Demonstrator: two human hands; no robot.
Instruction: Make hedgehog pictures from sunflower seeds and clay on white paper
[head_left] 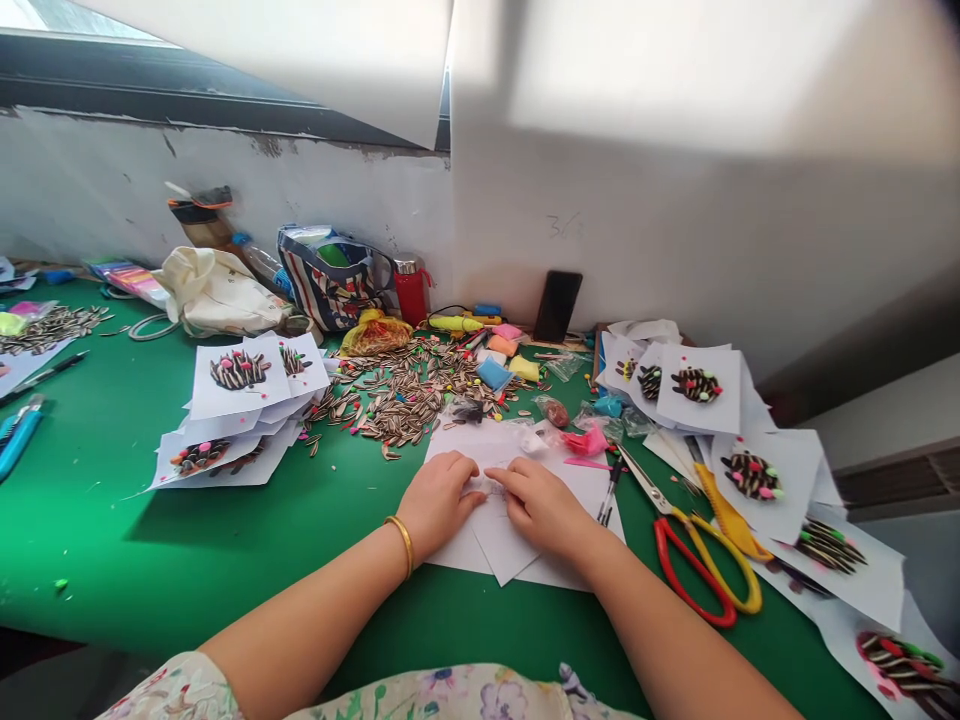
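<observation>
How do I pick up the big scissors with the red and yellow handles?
Hold the scissors by the red loop and yellow loop, coming from the near side, by your right hand. They lie on the green table with the loops toward you and the metal blades pointing away, so your fingers avoid the blades.

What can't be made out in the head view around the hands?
Head view:
- White paper sheet: the part under the left hand and right hand is hidden by them.
- Faint grey marks on that sheet: too small and blurred to read.
- White sheet with a striped-seed picture, lower right: cut off by the frame edge.
- Striped fabric tote bag: contents mostly hidden by its sides.
</observation>
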